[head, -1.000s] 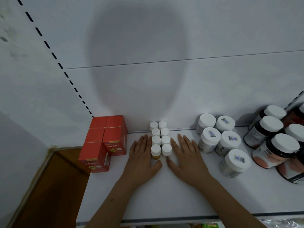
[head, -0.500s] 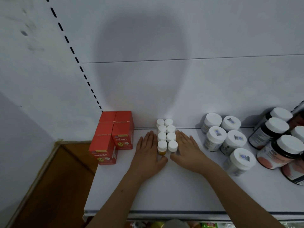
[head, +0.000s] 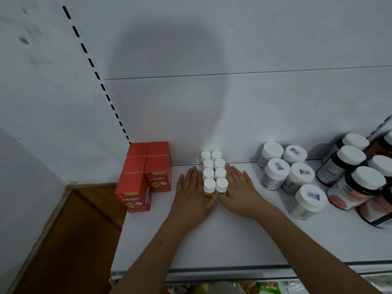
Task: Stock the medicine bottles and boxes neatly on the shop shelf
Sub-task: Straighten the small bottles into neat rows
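**Small bottles squared up between two flat hands**

Left hand [head: 192, 193] and right hand [head: 237, 190] laid flat on the white shelf [head: 212, 247], fingers straight, thumbs nearly meeting, pressed against either side of a double row of small white-capped medicine bottles [head: 213, 170] reaching back to the wall. Judged light, rigid, easily toppled; best nudged low at the sides. Further out: red cardboard boxes [head: 146, 177] at left, white plastic jars [head: 288, 177] and dark white-lidded jars [head: 356, 179] at right; contents hidden.
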Tool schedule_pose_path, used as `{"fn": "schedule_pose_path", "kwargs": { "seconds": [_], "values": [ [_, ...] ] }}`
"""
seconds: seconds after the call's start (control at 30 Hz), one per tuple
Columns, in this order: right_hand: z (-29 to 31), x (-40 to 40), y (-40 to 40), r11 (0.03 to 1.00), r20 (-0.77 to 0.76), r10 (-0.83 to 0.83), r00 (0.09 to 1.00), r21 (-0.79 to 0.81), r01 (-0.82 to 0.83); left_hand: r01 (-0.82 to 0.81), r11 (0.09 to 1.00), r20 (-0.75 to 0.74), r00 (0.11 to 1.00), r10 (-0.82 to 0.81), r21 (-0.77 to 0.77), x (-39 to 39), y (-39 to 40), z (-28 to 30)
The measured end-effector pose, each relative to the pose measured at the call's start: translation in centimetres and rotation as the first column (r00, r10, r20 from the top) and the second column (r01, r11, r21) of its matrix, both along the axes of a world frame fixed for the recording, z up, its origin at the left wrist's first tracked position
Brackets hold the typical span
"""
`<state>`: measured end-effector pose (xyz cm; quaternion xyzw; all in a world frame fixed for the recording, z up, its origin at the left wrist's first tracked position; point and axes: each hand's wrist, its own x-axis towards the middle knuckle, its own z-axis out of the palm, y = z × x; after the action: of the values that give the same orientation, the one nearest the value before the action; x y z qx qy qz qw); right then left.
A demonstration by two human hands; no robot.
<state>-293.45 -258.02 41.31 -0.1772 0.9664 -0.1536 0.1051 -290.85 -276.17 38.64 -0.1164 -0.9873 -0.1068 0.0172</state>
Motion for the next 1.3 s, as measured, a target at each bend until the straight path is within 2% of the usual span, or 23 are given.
{"fn": "schedule_pose_path", "kwargs": {
  "seconds": [0.53,0.7,0.77,0.83,0.93,1.03,1.1,1.2,1.3],
  "values": [
    [0.6,0.2,-0.1,1.0,0.014,-0.009,1.0,-0.001,0.009,-0.014,0.997,-0.07,0.997,0.02,0.079,0.3,0.3,0.3],
    [2.1,1.8,0.9,0.995,0.078,-0.064,0.995,-0.065,0.07,-0.078,0.991,0.023,0.997,0.076,0.105,1.7,-0.2,1.3],
    [3.4,3.8,2.0,0.981,0.033,-0.096,0.995,-0.165,0.1,-0.117,0.975,0.023,0.993,0.115,0.187,3.3,-0.7,1.3],
    [5.2,6.0,3.3,0.943,-0.064,-0.168,0.984,-0.302,0.142,-0.116,0.939,-0.079,0.986,0.149,0.323,4.8,-0.9,1.6],
    [7.6,8.6,5.6,0.862,-0.209,-0.285,0.935,-0.483,0.155,-0.019,0.872,-0.234,0.96,0.152,0.49,6.0,0.7,3.0],
    [8.5,9.9,8.9,0.803,-0.32,-0.394,0.861,-0.577,0.153,0.107,0.802,-0.247,0.968,0.052,0.588,6.9,4.5,4.8],
    [8.2,10.1,11.1,0.757,-0.342,-0.473,0.812,-0.63,0.176,0.193,0.762,-0.262,0.965,-0.032,0.619,6.6,7.4,5.1],
    [6.6,9.4,13.6,0.644,-0.203,-0.578,0.791,-0.709,0.288,0.223,0.724,-0.224,0.97,-0.097,0.653,5.1,11.4,4.5],
    [5.4,8.4,15.1,0.502,0.014,-0.581,0.814,-0.78,0.372,0.098,0.767,-0.062,0.995,-0.076,0.634,2.9,14.3,3.0]
  ]
}}
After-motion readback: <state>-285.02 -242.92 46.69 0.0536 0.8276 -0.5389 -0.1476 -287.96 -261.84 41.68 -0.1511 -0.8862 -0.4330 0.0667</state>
